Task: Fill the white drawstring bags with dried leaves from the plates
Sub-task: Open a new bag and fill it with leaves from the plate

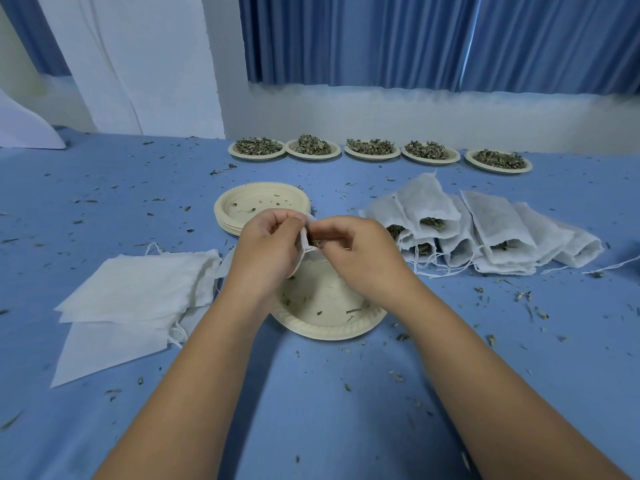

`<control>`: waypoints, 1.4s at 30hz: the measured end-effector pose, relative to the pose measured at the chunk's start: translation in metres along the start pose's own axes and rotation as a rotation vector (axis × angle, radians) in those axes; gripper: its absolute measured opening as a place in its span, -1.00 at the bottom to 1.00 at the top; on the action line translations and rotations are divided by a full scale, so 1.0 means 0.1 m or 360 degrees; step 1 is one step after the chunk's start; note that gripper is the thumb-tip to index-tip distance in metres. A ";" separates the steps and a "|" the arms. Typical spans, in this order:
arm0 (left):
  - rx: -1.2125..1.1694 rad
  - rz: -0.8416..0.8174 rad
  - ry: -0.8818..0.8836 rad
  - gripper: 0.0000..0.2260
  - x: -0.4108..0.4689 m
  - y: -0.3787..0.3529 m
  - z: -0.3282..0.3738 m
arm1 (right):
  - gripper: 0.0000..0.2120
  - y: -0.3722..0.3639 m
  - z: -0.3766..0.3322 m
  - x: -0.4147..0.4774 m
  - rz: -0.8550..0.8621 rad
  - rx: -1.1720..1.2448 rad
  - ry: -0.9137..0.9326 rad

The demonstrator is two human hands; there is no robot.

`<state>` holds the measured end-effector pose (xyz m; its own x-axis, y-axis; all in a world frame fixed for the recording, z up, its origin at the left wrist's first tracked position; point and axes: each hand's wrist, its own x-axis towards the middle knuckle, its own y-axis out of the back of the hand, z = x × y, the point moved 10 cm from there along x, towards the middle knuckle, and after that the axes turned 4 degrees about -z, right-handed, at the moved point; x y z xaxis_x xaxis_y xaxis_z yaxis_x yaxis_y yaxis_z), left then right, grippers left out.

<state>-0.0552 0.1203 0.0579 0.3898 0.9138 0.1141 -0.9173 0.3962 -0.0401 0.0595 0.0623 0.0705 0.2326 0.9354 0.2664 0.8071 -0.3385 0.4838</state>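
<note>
i'm pinching the bag [307, 234] by its mouth hem, left hand [266, 245] and right hand [358, 252] both; guessing it's limp, light, tearable

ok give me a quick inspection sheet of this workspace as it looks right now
surface: table under a blue cloth, flat, dusted with leaf bits
job's things: five plates of dried leaves in a row at the far edge; stack of emptied plates mid-table; near plate almost bare; flat empty bags on the left; filled bags piled on the right
clutter: loose leaf crumbs scattered all over the cloth
hands: left hand and right hand both pinch one drawstring bag above the near plate
cables: nothing seen
surroundings: blue curtains and a white wall behind the table
</note>
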 end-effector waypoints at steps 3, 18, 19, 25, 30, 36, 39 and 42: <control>-0.0066 -0.0002 0.0009 -0.72 -0.01 0.01 0.00 | -0.69 0.05 0.01 -0.01 0.0066 0.0058 0.0008; -0.0111 -0.0327 0.0044 -0.81 -0.05 -0.17 0.05 | -0.85 0.01 0.26 -0.02 -0.0070 0.0694 -0.0331; -0.0107 -0.0341 0.0046 -0.80 -0.07 -0.18 0.06 | -0.86 0.01 0.26 -0.02 -0.0071 0.0709 -0.0318; 0.0127 -0.0473 -0.0051 -0.84 -0.17 -0.38 0.11 | -0.85 0.22 0.28 0.02 0.0210 0.0038 -0.0322; 0.0074 -0.0221 -0.0020 -0.81 -0.13 -0.23 0.09 | -0.80 0.17 0.27 0.03 0.0195 -0.0070 -0.0264; 0.0010 -0.0061 0.0088 -0.81 -0.06 -0.04 0.01 | -0.95 0.07 0.32 0.02 -0.0157 0.0596 -0.0314; -0.0031 -0.0076 0.0084 -0.81 -0.05 -0.06 0.01 | -0.83 0.05 0.39 0.01 -0.0196 0.0762 -0.0463; -0.0040 -0.0117 0.0066 -0.81 -0.05 -0.09 0.01 | -0.79 0.06 0.39 -0.01 -0.0144 0.0997 -0.0553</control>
<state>-0.0490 0.1117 0.0588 0.4598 0.8848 0.0762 -0.8838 0.4643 -0.0578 0.0848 0.0631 0.0409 0.2252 0.9708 -0.0833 0.9667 -0.2332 -0.1050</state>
